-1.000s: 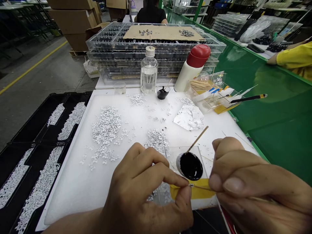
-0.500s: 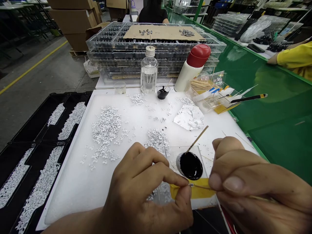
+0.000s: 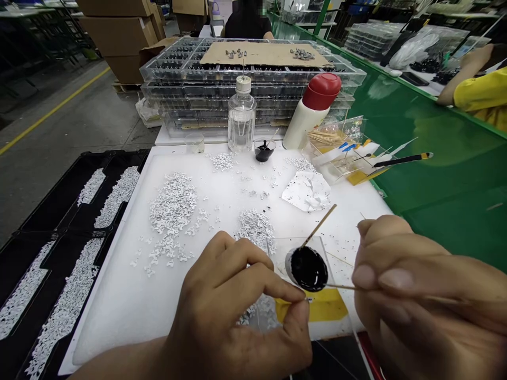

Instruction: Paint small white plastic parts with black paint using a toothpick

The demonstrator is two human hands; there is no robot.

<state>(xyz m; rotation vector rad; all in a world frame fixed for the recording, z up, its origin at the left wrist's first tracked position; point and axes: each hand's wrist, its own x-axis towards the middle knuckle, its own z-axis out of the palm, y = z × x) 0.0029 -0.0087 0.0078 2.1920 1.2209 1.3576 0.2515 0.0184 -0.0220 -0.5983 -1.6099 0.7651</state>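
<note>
My left hand (image 3: 241, 306) pinches a tiny white piece (image 3: 309, 299) between thumb and index finger, above yellow tape (image 3: 330, 310). In my right hand (image 3: 420, 279) is a thin wooden stick (image 3: 343, 286), gripped by thumb and fingers, its tip by the right rim of a small cup of black paint (image 3: 309, 269). Whether the tip touches the paint I cannot tell. A second wooden stick (image 3: 319, 225) leans up out of that cup. Beyond my left hand lies a heap of small white pieces (image 3: 255, 228), partly hidden by my fingers.
More white pieces (image 3: 173, 203) lie on the white board (image 3: 119, 306). Behind stand a clear bottle (image 3: 241, 119), a small black-paint cup (image 3: 264, 152), a red-capped flask (image 3: 312, 111) and stacked clear trays (image 3: 174, 79). Black trays (image 3: 51, 203) flank the left. A co-worker's yellow sleeve (image 3: 481, 92) shows right.
My right hand has moved right, drawing the stick away from the white piece to the paint cup's rim. My left hand keeps its pinch, nearly still. The co-worker's arm has lifted.
</note>
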